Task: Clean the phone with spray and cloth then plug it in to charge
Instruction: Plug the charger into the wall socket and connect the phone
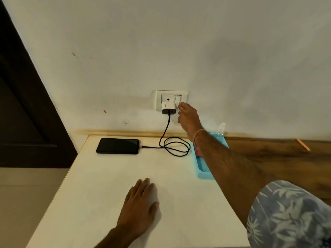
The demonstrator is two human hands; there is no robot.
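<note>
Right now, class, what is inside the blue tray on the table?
A clear spray bottle stands at the far end of the blue tray. A pinkish patch shows beside the wrist, too covered to identify. The right forearm hides the rest.

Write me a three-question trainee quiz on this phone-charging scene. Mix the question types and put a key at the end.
1. True or false: the cable joins the phone to the charger in the wall socket.
2. Where is the left hand? A) flat on the table B) gripping a spray bottle C) holding the phone
3. Fill in: the right hand reaches to the ____ beside the charger.

Key: 1 true; 2 A; 3 switch.
</note>
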